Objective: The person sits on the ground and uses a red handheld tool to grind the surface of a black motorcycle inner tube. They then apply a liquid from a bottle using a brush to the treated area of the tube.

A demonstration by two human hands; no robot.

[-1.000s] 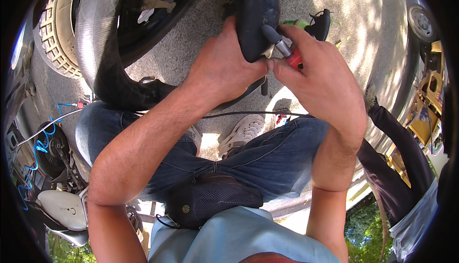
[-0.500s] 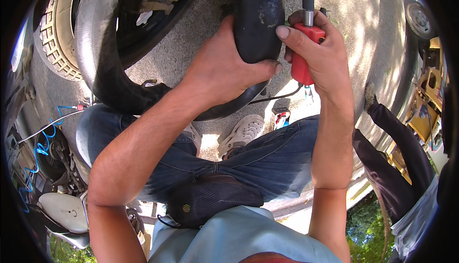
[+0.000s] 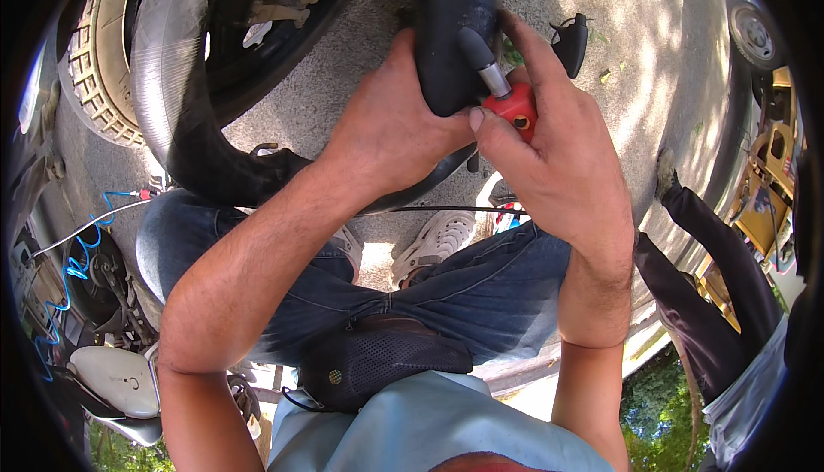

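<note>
A black inner tube [image 3: 448,4] curves in front of me, its near part above my knees. My left hand [image 3: 390,124] is closed around the tube, with the thumb across its near side. In my right hand [image 3: 562,150] is a red hand-held rotary tool [image 3: 518,106] with a metal collar and a dark rounded tip. The tool tilts to the left, and its tip lies over the tube's right side; whether it touches cannot be made out. My right thumb meets my left thumb there. Most of the tool's body is hidden by my right hand.
A wheel with a tan-edged tyre [image 3: 107,69] stands at the far left. A black cable [image 3: 429,208] runs below the tube. A coiled blue hose [image 3: 75,268] hangs at the left. Another person's dark-trousered legs [image 3: 699,279] are at the right. A black lever-like part [image 3: 571,47] is beyond my right hand.
My right hand has moved left with the rotary tool, and its tip has swung from upright over to the tube. The cable has shifted. My left hand keeps its grip.
</note>
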